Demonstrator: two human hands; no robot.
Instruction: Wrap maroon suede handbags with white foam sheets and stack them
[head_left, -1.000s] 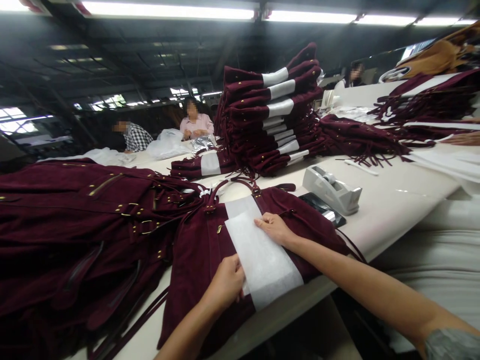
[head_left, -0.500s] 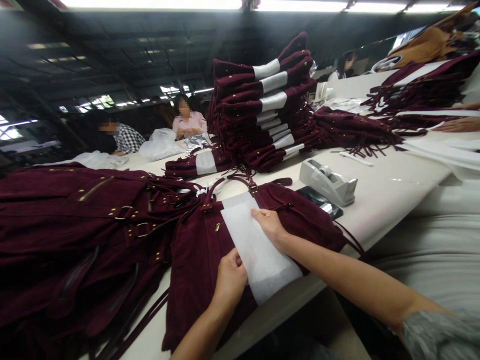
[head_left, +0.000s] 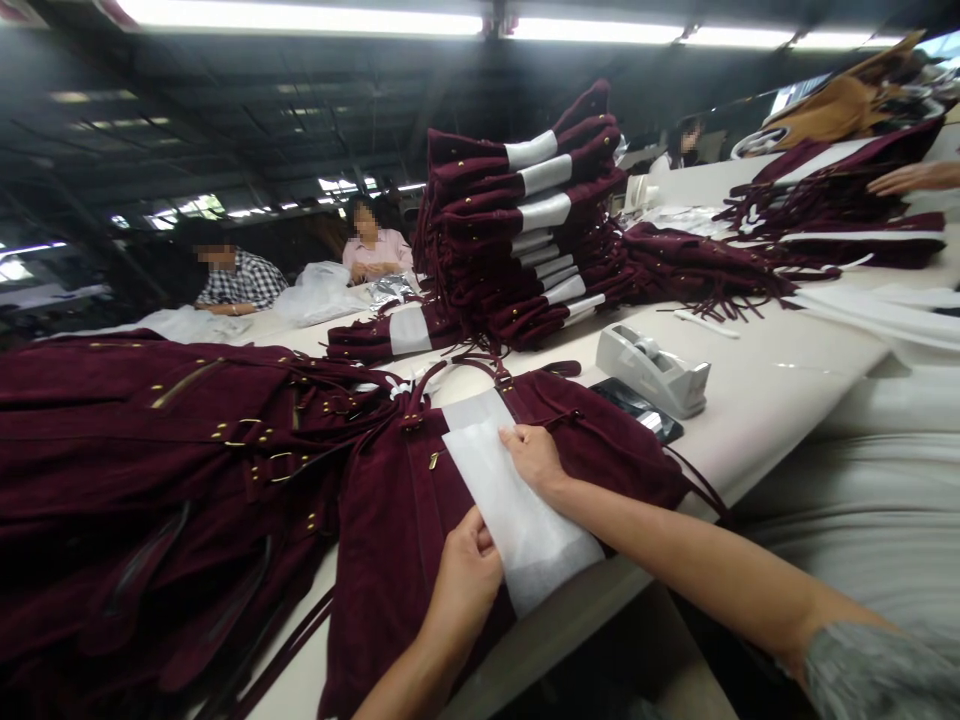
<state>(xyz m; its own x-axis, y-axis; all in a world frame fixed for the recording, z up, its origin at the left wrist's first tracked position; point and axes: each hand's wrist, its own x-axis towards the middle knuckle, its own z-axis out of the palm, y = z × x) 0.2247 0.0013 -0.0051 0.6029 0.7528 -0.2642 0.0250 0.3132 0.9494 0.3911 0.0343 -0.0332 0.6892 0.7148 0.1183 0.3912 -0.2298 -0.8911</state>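
A maroon bag point(head_left: 390, 510) lies flat at the table's front edge, with a white paper strip point(head_left: 517, 500) laid across its middle. My left hand point(head_left: 469, 565) pinches the strip's left edge low down, its fingers curled. Higher up, my right hand point(head_left: 534, 458) has thumb and fingers closed on the strip near its upper right edge. A small brass zipper pull point(head_left: 434, 460) shows just left of the paper. What lies beneath the paper is hidden.
Maroon bags point(head_left: 150, 480) are piled at left. A tall stack of paper-banded bags point(head_left: 480, 215) stands behind. A tape dispenser point(head_left: 656, 370) sits on the table point(head_left: 780, 370) beside a dark flat object point(head_left: 637, 405). People sit beyond; another person's hand point(head_left: 911, 178) reaches in at right.
My hands remain on the paper, with the left fingers slightly shifted at its edge. The other person's hand at right has risen, over dark bags. The view has tilted slightly.
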